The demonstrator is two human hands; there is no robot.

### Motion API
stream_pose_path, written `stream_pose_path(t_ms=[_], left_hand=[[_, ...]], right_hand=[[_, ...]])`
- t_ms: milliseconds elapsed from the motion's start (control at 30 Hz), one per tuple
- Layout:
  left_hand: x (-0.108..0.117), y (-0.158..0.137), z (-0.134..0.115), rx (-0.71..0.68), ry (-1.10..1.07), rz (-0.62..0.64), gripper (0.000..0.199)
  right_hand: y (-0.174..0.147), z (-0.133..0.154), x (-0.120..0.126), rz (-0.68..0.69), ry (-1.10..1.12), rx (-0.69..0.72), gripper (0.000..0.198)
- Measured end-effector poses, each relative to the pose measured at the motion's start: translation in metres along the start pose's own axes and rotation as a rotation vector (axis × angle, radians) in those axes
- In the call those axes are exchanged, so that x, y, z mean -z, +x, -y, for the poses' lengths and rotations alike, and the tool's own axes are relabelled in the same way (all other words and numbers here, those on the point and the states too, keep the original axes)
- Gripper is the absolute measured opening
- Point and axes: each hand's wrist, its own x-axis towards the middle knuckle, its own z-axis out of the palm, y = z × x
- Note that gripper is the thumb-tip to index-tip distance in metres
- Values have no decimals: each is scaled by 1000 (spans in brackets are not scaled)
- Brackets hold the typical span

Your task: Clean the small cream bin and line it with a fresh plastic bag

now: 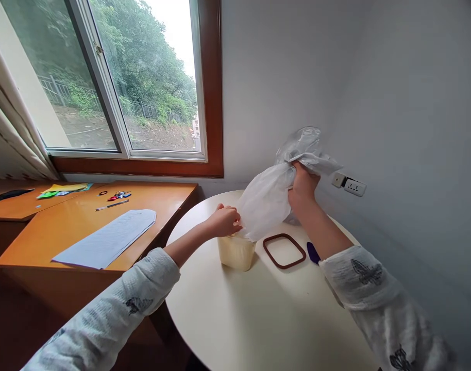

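A whitish translucent plastic bag (268, 198) rises from a small cream-coloured bin (237, 253) on the round table. My right hand (304, 186) is closed around the bag's bunched upper part, holding it up and to the right. Loose, clearer plastic flares out above that grip. At the bin's rim, my left hand (224, 221) has its fingers curled in beside the bag's lower edge; what they pinch is hidden. A brown rounded-square ring frame (284, 251) lies flat right of the bin. Beside my right forearm is a dark blue object (313, 253), partly covered.
The round white table (282, 319) stands against the wall by a socket (354, 187). To the left, a wooden desk (84, 226) bears papers (107, 238), a pen (112, 205), keys (119, 196) and colourful sheets (63, 189). A window is behind it.
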Motion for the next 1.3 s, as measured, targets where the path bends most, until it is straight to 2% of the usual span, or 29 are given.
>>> stream_pose_path(t_ms=[100,233,400,500,567,633,700,767,867,967,1067,1167,1233,1300], left_hand=[[4,-1,1,46,14,-20,16],[20,-14,1,139,-44,-86,24],[35,-32,-10,180,-169,-22,43],[29,-37,-18,251,-183,-14,63],[19,-34,-21,286,-159,-35,72],[6,-28,-19,313,-111,-61,65],[-6,-19,-14,324,-43,-73,47],[-14,-11,-8,311,14,-73,31],[-19,-2,-1,270,28,-43,22],[-12,-2,-2,213,-18,29,26],[3,-7,-6,157,-91,114,33],[20,-12,-2,194,-185,165,37],[28,-12,5,304,-241,40,46],[31,-11,13,398,-306,-199,70]], right_hand=[[-7,-15,-7,19,-31,13,39],[-12,-34,-16,122,-109,101,36],[-18,-49,-37,258,-176,153,42],[-29,-55,-51,309,-170,120,45],[-39,-58,-59,295,-136,58,42],[-47,-60,-64,265,-104,-18,38],[-53,-61,-67,236,-81,-78,34],[-56,-61,-65,213,-67,-119,33],[-54,-63,-55,205,-98,-247,29],[-51,-68,-37,240,-140,-382,27],[-48,-74,-17,262,-150,-419,33],[-43,-78,-4,208,-151,-469,35],[-40,-77,-1,165,-137,-518,31],[-39,-73,-2,187,-142,-556,23]])
